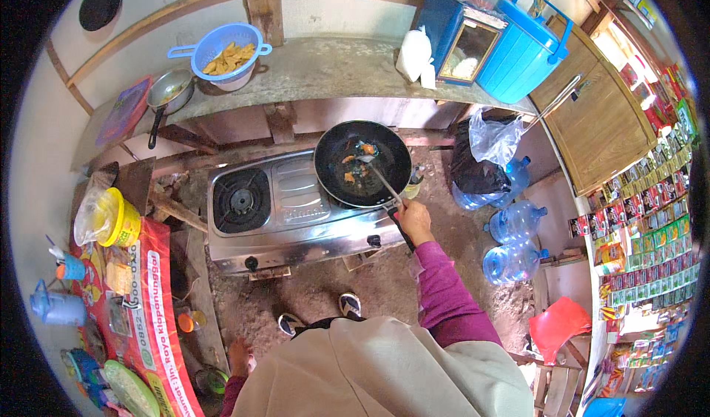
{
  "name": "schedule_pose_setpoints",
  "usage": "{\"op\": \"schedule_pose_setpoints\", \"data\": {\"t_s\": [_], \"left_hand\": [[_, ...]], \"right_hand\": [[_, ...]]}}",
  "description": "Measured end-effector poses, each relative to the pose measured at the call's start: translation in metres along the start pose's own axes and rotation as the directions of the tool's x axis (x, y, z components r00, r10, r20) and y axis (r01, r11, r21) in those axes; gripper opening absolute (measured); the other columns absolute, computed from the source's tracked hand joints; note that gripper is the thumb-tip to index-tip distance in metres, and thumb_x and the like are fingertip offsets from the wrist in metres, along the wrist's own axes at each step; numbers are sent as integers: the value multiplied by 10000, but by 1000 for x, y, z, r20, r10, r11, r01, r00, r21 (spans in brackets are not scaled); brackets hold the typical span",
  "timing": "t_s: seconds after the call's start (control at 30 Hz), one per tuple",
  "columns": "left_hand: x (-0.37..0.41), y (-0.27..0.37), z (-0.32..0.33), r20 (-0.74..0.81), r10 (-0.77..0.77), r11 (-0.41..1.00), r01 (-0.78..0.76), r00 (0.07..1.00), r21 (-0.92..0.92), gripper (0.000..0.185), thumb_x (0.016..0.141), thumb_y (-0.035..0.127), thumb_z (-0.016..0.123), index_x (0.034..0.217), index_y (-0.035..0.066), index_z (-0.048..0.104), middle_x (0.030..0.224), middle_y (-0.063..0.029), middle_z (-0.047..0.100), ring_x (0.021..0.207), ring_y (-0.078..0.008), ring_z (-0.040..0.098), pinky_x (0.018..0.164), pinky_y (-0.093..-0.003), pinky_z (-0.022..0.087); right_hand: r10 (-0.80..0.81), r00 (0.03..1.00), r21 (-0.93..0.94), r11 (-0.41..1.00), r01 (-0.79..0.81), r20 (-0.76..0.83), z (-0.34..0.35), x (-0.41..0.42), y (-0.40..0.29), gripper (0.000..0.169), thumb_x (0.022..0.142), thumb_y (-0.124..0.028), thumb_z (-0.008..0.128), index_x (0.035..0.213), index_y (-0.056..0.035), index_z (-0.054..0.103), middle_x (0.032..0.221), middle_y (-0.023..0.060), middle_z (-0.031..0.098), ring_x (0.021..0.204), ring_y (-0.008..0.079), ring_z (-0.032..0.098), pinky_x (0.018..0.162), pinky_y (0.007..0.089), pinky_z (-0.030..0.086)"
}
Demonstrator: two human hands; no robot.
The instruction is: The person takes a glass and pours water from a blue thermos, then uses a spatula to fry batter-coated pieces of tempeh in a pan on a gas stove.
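My right hand (415, 220) grips the handle of a metal spatula (385, 183), whose blade rests among orange pieces of food (349, 177) in a black wok (333, 164). The wok sits over the right burner of a two-burner gas stove (288, 217); its black handle (404, 231) points toward me beneath my right hand. The left burner (241, 199) is bare. At the lower left, my left hand (239, 359) hangs low beside my body, partly blurred, and I cannot tell its finger position or whether it holds anything.
A ledge (333, 67) behind the stove bears a blue colander (202, 56) of fried food, a small frying pan (172, 90) and a blue cooler (513, 56). Water jugs (510, 262) lie on the right. A table with a red banner (161, 306) and a yellow bucket (126, 217) stands left.
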State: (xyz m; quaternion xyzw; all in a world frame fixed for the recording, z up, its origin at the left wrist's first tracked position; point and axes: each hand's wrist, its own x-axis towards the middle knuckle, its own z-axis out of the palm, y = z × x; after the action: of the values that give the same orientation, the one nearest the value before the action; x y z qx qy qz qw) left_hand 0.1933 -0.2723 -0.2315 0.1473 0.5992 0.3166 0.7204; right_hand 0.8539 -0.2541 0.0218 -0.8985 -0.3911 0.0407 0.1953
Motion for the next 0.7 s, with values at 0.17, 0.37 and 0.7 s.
{"op": "schedule_pose_setpoints", "data": {"t_s": [0.17, 0.37, 0.7], "left_hand": [[-21, -11, 29, -114, 114, 900, -54, 987, 433, 191, 842, 280, 493, 941, 123, 535, 671, -65, 591, 426, -141, 494, 350, -257, 340], [-24, -15, 27, -124, 49, 926, 1, 991, 377, 219, 840, 293, 512, 951, 104, 504, 687, -88, 604, 431, -156, 514, 360, -267, 364], [-33, -2, 22, 13, 6, 993, -7, 1000, 116, 244, 845, 334, 488, 890, 94, 509, 678, -94, 608, 427, -171, 518, 347, -285, 373]], "right_hand": [[37, 988, -96, 995, -23, 151, -57, -38, -6, 222, 799, -256, 511, 945, -134, 625, 789, 174, 612, 776, 365, 587, 678, 450, 467], [143, 978, -64, 989, -134, 155, -47, -32, -17, 220, 787, -227, 530, 964, -139, 626, 834, 192, 607, 804, 366, 584, 695, 443, 467], [6, 990, -141, 990, 14, 143, -41, -30, -34, 192, 786, -231, 526, 859, -82, 624, 791, 197, 604, 774, 374, 579, 677, 451, 463]]}}
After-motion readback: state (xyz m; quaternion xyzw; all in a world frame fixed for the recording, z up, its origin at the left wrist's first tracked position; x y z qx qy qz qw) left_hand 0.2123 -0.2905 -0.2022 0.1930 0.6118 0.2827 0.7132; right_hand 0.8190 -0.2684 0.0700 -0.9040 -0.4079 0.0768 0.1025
